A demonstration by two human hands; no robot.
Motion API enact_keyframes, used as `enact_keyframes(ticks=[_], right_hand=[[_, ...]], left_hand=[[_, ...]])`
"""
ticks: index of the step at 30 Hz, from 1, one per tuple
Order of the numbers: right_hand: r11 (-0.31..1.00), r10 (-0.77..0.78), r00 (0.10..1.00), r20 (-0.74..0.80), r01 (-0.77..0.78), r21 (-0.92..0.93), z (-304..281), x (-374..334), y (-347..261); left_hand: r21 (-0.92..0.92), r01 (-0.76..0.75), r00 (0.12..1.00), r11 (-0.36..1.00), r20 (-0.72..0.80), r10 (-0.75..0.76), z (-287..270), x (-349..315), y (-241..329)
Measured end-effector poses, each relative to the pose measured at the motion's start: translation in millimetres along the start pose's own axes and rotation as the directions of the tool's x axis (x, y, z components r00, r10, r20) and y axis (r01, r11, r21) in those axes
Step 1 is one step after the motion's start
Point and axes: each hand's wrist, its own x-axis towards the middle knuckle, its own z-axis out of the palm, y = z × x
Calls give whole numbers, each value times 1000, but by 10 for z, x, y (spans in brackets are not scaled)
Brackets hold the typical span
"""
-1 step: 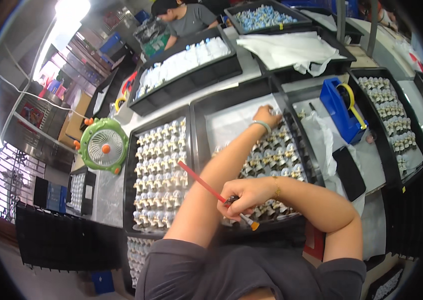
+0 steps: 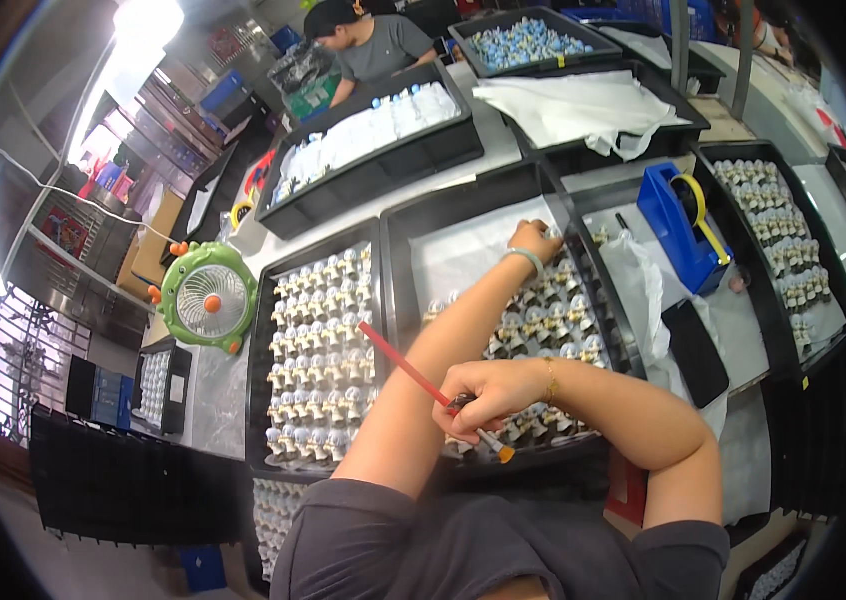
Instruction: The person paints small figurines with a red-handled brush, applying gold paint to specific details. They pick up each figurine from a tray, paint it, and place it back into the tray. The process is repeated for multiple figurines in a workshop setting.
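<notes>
My left hand (image 2: 535,243) reaches far across a black tray (image 2: 398,250), its fingers curled down at the far end of the rows of small white-and-gold figurines (image 2: 548,318). A small pale thing shows at those fingertips, but I cannot make out what it is. Nearer to me, my right hand (image 2: 488,392) is closed round a paintbrush (image 2: 398,362) with a red handle and tan bristles, held above my left forearm and the near figurines. Something small and dark shows between the right fingers; its kind is unclear. White sheet lining is bare at the tray's far left.
Left stands another black tray of figurines (image 2: 318,360), beside a green fan (image 2: 208,298). On the right are a blue tape dispenser (image 2: 678,225), a dark flat slab (image 2: 695,352) and more figurines (image 2: 778,230). A person (image 2: 383,45) sits beyond the far trays.
My left hand has shifted very slightly nearer to me, and the whole view has moved a little. My right hand keeps the paintbrush in almost the same place.
</notes>
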Motion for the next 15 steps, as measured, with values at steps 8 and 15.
enact_keyframes(ticks=[8,15], right_hand=[[999,34,988,-150,-39,-29,-57,-4,36],[998,9,810,-586,26,52,-52,5,50]], left_hand=[[-624,17,1000,782,16,-9,-533,-105,-5],[-977,201,980,72,201,-7,-1790,-1448,-344]])
